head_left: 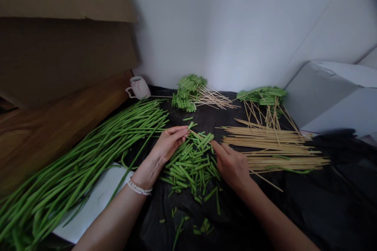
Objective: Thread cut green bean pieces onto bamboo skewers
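Observation:
Between the thumb and fingers of my left hand (173,141) is a short cut piece of green stem (191,125), which looks like garlic scape. My right hand (232,162) is closed around a bamboo skewer (196,134), whose tip points left at that piece. Longer cut pieces (206,140) sit along the skewer by my right fingers; whether all of them are threaded is hard to see. Below both hands lies a loose pile of cut stem pieces (188,168). Bare bamboo skewers (273,141) are spread to the right of my right hand.
Long uncut green stems (88,157) lie at left, partly over a white board (97,192). Filled skewers (188,90) are stacked at the back, with another stack (262,96) farther right. A mug (139,88), a white box (332,94) and black sheeting (250,219) surround them.

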